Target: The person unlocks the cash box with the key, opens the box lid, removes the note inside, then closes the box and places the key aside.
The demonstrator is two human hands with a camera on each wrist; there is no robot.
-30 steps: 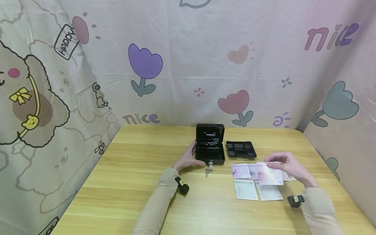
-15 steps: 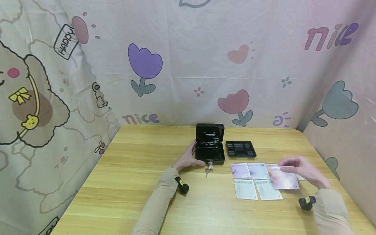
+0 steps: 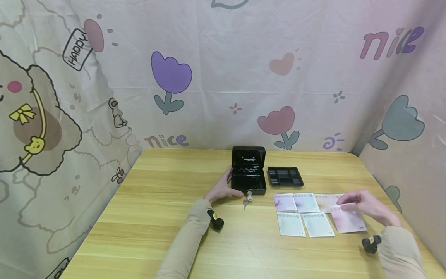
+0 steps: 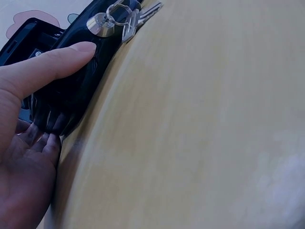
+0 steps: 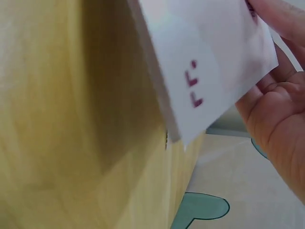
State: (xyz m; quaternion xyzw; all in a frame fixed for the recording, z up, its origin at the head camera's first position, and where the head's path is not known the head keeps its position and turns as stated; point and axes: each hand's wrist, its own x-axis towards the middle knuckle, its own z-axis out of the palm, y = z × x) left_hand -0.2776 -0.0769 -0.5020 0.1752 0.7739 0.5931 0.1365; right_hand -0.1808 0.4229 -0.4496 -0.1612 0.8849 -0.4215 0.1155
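My left hand (image 3: 223, 189) holds the near left corner of a black cash box (image 3: 258, 192), whose lid (image 3: 249, 157) is raised. In the left wrist view, the thumb (image 4: 71, 59) presses the box's front beside the lock (image 4: 101, 25), with fingers around the side. Keys (image 3: 246, 203) hang from that lock. My right hand (image 3: 369, 207) pinches the top edge of a pinkish notepad (image 3: 348, 223), tilted above the table in the right wrist view. Behind it lies a pale pink pad (image 3: 322, 202). Purple (image 3: 285, 203), bluish (image 3: 306, 203) and two pale green pads (image 3: 291, 224) lie alongside.
A black compartment tray (image 3: 285, 177) stands right of the cash box. The wooden table (image 3: 167, 182) reaches a patterned cloth backdrop (image 3: 216, 77) behind and at both sides. A small black camera sits on each wrist.
My right hand has carried the pinkish notepad rightward and toward me, from over the bluish pad to the right of the pale green ones. The left hand has stayed on the cash box.
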